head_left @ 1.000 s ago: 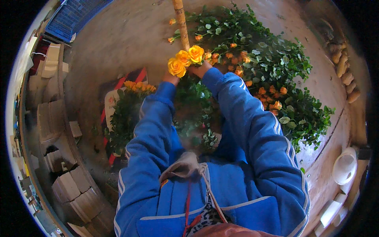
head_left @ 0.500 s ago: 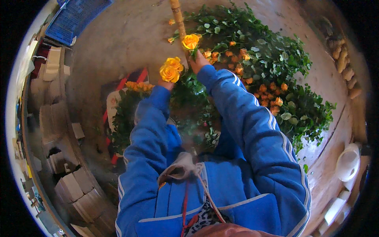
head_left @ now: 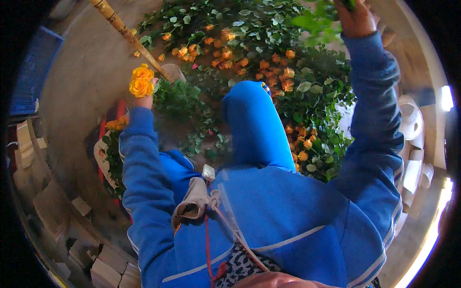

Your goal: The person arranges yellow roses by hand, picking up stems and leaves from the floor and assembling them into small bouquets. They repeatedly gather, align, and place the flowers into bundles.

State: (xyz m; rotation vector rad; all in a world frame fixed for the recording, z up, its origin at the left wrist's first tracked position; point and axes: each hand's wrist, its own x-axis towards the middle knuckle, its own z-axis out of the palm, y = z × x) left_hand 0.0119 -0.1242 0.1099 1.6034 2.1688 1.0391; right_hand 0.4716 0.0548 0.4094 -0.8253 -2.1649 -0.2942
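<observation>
Yellow roses (head_left: 141, 87) are gripped in my left hand (head_left: 143, 101), which is closed below the blooms, beside a slanting bamboo pole (head_left: 120, 30). Far off to the upper right, my raised right hand (head_left: 356, 23) is closed around a leafy green stem (head_left: 321, 20). The picture's rim cuts off part of that hand, and no bloom shows on this stem. Between my arms, a wide heap of orange roses (head_left: 274, 72) with dark leaves lies on the floor. Loose feathery greenery (head_left: 180, 98) sits just right of my left hand.
At far left stands a blue plastic crate (head_left: 36, 69). Cardboard pieces (head_left: 108, 269) are at the lower left. Another bunch of orange roses (head_left: 116, 124) lies by my left sleeve. White rolled material (head_left: 409, 117) is at the right edge. My bent knee (head_left: 254, 115) juts over the floor.
My right hand has swung from beside the pole out to the upper right, now with a leafy stem. My left hand still holds yellow roses. The whole view has shifted.
</observation>
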